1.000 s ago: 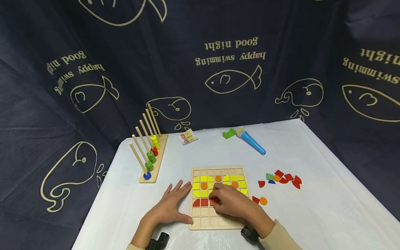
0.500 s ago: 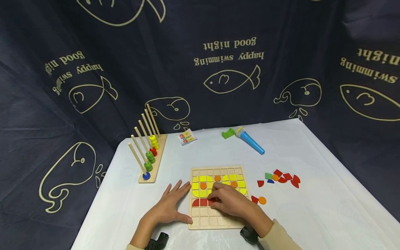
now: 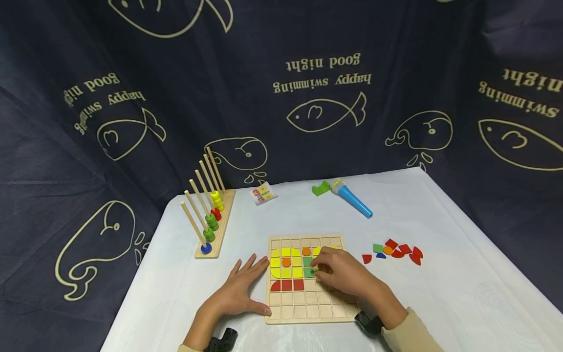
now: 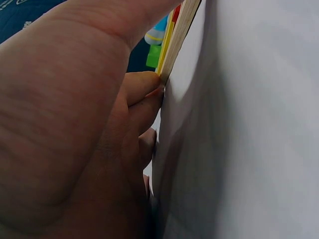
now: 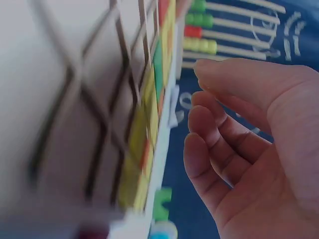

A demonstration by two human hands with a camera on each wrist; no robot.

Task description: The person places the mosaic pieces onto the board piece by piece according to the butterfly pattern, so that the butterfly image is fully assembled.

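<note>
The left hand point(image 3: 239, 291), spread wide, touches the left edge of the grid board point(image 3: 300, 311); the right hand point(image 3: 345, 275), loosely curled around nothing, is over its tiles point(image 3: 286, 273). Farther right lie loose pieces point(image 3: 404, 249); beyond, a microphone point(image 3: 357, 201).

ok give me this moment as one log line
left hand: touching board edge | right hand: above board, nothing visibly held | red tiles: three visible on board
</note>
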